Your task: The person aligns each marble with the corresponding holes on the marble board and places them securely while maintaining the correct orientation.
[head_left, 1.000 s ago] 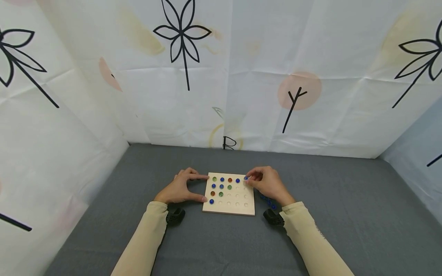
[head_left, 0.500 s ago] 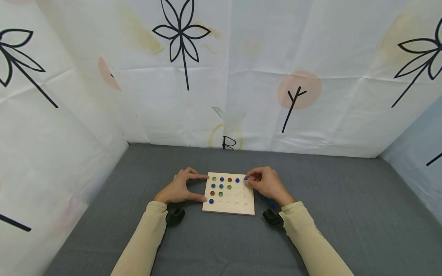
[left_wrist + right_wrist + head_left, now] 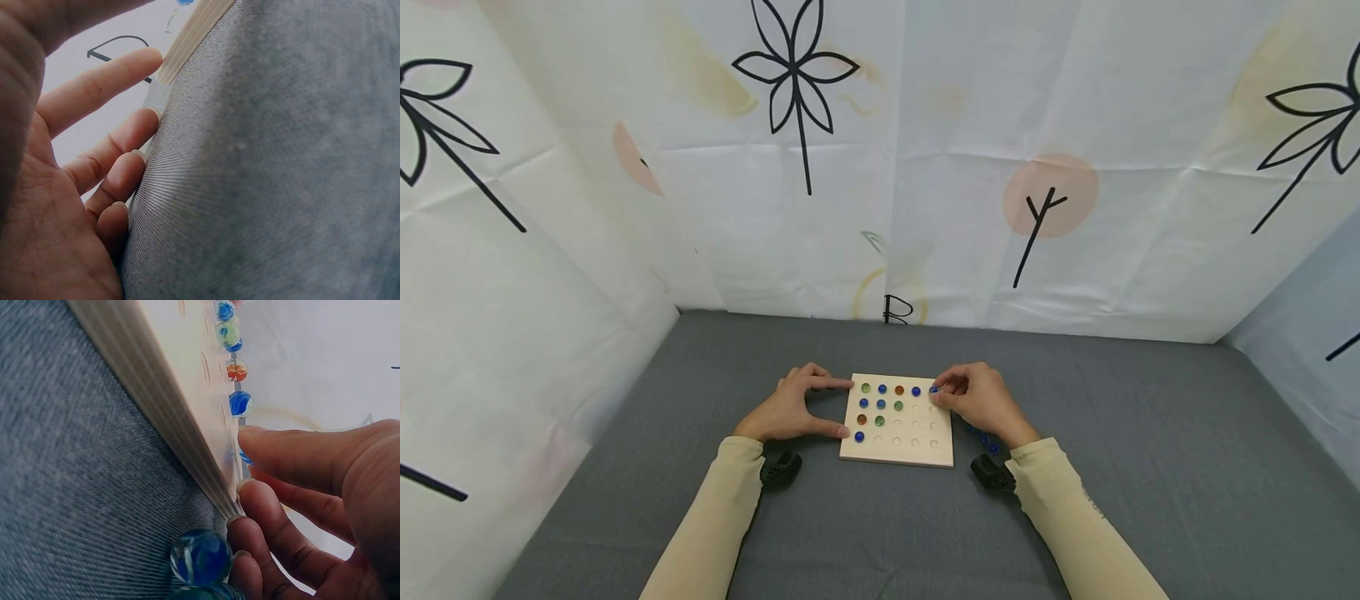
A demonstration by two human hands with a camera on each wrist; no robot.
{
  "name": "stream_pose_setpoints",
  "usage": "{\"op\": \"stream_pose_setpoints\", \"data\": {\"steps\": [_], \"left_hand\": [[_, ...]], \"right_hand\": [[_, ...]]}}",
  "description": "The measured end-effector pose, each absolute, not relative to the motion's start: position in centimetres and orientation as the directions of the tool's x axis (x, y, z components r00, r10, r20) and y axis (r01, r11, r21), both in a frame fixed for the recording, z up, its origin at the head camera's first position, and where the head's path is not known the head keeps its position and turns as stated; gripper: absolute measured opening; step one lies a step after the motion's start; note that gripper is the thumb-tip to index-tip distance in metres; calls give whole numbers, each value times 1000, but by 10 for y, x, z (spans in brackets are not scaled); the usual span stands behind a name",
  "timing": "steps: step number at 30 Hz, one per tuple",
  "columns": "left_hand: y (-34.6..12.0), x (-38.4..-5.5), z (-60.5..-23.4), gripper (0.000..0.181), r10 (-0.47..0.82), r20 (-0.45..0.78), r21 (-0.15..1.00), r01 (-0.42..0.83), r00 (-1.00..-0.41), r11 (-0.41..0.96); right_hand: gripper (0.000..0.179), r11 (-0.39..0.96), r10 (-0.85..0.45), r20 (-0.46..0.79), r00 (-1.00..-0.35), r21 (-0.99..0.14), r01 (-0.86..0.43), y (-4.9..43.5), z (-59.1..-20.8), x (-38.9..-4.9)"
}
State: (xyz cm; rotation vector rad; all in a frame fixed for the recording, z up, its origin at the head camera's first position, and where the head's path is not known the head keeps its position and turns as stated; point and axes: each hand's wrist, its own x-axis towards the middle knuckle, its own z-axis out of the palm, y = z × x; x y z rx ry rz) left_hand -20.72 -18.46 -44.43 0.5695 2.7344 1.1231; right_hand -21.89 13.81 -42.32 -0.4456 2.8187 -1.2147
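A pale wooden board (image 3: 895, 452) with rows of round hollows lies flat on the grey cloth. Blue, green and amber glass marbles (image 3: 882, 389) sit in its far row and down its left side. At the board's left edge, my left hand (image 3: 786, 410) touches it with a straight index finger by the far corner and the thumb nearer me. Over the far right corner, my right hand (image 3: 981, 402) pinches a blue marble (image 3: 246, 456) between thumb and index finger, at the end of the far row. The fingers partly hide that marble.
Several loose blue marbles (image 3: 985, 439) lie on the grey cloth (image 3: 880, 533) right of the board, partly under my right hand. One glassy blue marble (image 3: 201, 557) shows close in the right wrist view. A white printed fabric wall (image 3: 955, 250) rises behind.
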Motion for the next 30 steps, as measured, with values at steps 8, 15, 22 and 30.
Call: {"op": "stream_pose_setpoints", "data": {"steps": [8,15,22,30], "left_hand": [[-185,-207,-444,72,390,18,703,289,-920,650],[-185,-207,-444,72,393,20,708,291,-919,644],[-185,-208,-444,72,392,21,705,292,-920,647],[-185,-208,-444,73,396,26,700,300,-918,648]], "right_hand": [[13,655,-274,71,-959,-717,-241,137,-423,-218],[14,652,-276,70,-959,-719,-240,137,-423,-218],[13,651,-273,75,-959,-720,-241,137,-423,-218],[14,654,-266,74,-961,-719,-236,137,-423,-218]]}}
